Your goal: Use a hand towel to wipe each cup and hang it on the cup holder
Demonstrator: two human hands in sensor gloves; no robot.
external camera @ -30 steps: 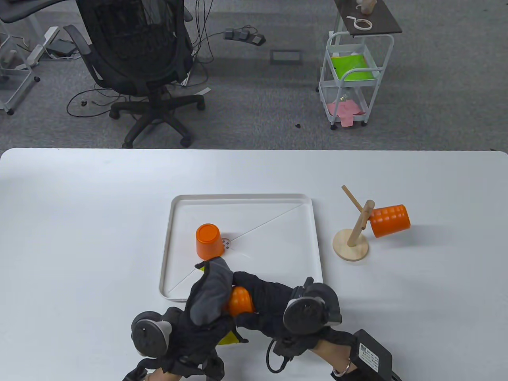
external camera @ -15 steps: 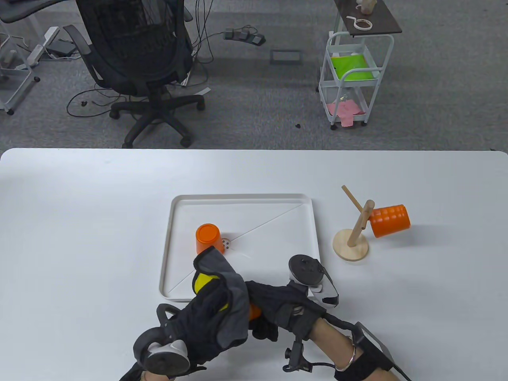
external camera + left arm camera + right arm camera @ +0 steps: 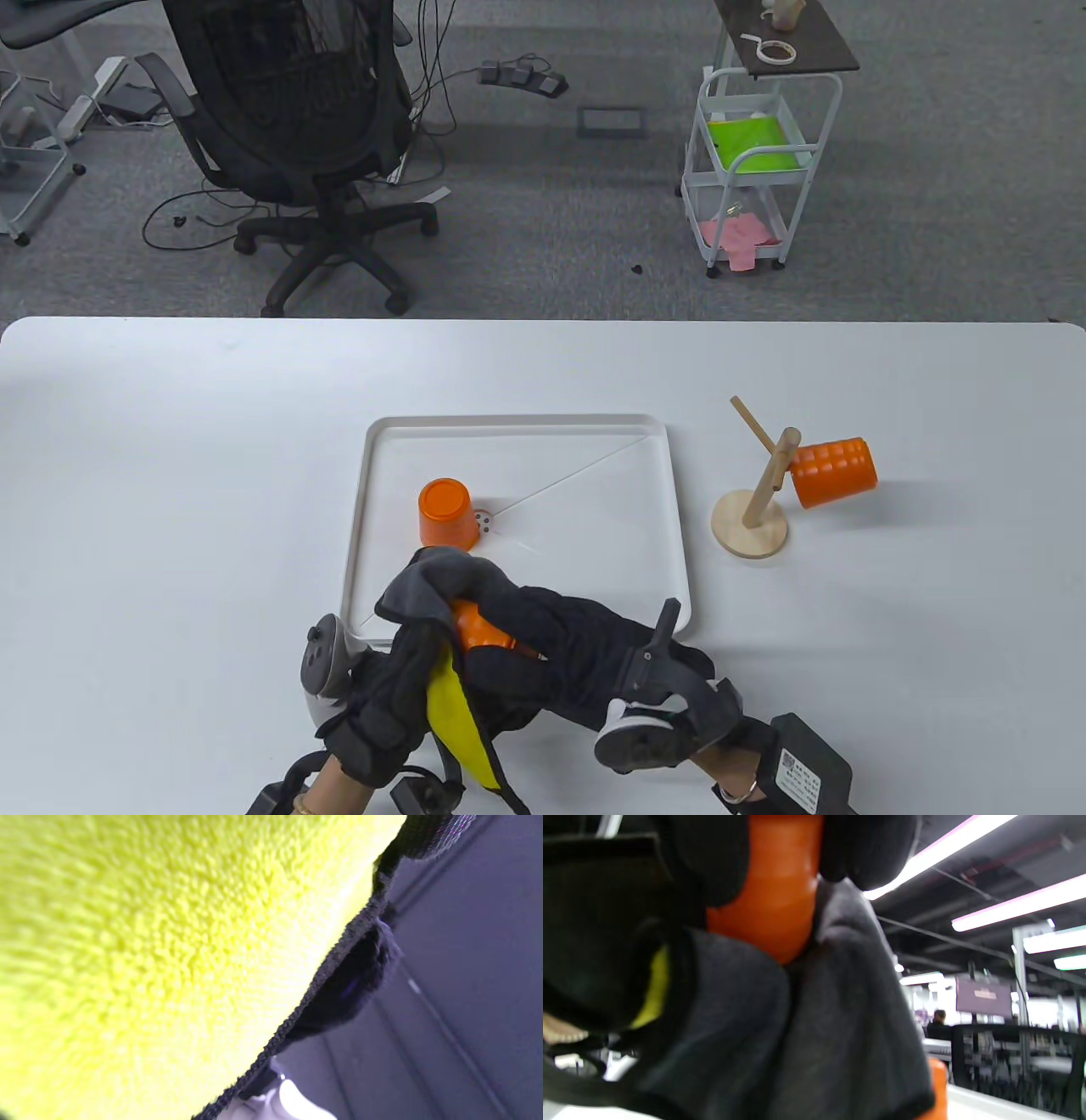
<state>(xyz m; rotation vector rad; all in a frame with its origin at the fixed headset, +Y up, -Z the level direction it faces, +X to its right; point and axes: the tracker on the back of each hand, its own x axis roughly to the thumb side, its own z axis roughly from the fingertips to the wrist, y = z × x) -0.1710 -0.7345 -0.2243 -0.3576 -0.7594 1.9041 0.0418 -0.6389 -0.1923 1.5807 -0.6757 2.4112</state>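
Note:
Over the tray's near edge my right hand [image 3: 517, 628] grips an orange cup [image 3: 477, 626], its fingers [image 3: 869, 849] curled round the cup's wall [image 3: 772, 899]. My left hand [image 3: 399, 688] holds a grey and yellow hand towel [image 3: 445, 586] against that cup; the yellow side [image 3: 169, 955] fills the left wrist view. A second orange cup [image 3: 446, 512] stands upside down in the white tray [image 3: 670, 509]. A third orange cup [image 3: 833, 471] hangs on a peg of the wooden cup holder [image 3: 751, 522], right of the tray.
The holder's other peg [image 3: 751, 422] points up to the left and is bare. Past the table's far edge stand a black office chair [image 3: 288, 127] and a white trolley [image 3: 755, 161].
Both hands have turned around the cup. The towel has swung from the cup's left over its top. The right hand's tracker has moved from above the wrist to below it.

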